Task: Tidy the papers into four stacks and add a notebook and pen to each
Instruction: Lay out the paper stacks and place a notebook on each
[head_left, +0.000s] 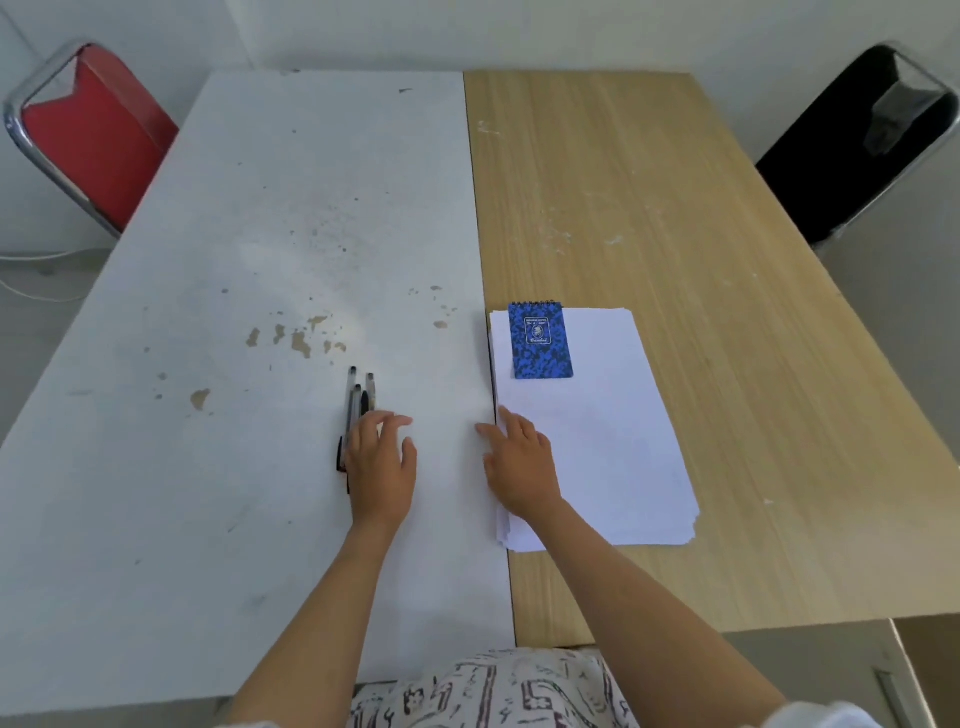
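Tabletop, left half (234, 234): white surface, worn, with chipped tan patches and dark specks near its middle. Tabletop, right half (701, 260): light wood grain with pale smears, butted against the white half along a straight seam. Red chair (98, 140), chrome-framed, at the far left corner; black chair (852, 140), chrome-framed, at the far right corner.

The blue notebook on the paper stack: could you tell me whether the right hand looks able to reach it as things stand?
Probably yes. The right hand rests on the paper stack's near left edge, and only bare paper lies between it and the blue notebook farther up.
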